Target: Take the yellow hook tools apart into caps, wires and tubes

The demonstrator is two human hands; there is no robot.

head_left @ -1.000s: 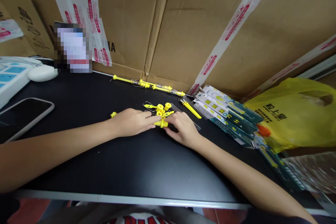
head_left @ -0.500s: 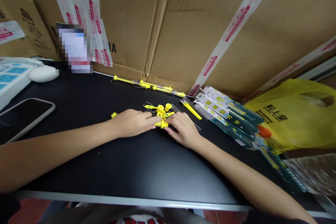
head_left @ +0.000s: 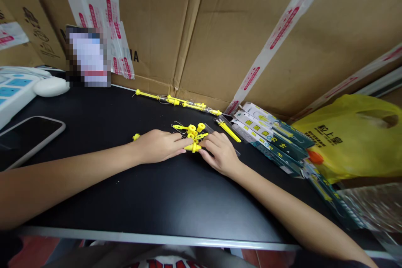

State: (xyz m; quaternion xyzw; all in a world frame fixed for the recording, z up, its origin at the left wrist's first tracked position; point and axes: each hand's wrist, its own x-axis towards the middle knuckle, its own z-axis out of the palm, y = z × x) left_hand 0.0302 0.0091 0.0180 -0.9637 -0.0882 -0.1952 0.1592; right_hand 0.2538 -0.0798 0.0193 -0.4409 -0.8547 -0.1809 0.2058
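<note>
Barely anything has moved since the earlier frame, beyond a slight shift of the right hand's [head_left: 220, 154] fingers at the collared end of the yellow tube [head_left: 190, 147]. It lies mid-tabletop [head_left: 150, 201], between near and far edges. The left hand's [head_left: 161, 146] grip is closed over its barrel; the right grip is bunched at the collar, whether pinching I can't tell. It looks light, stiff, perhaps slippery, best held round the barrel. Small yellow caps [head_left: 191, 128] lie just beyond.
</note>
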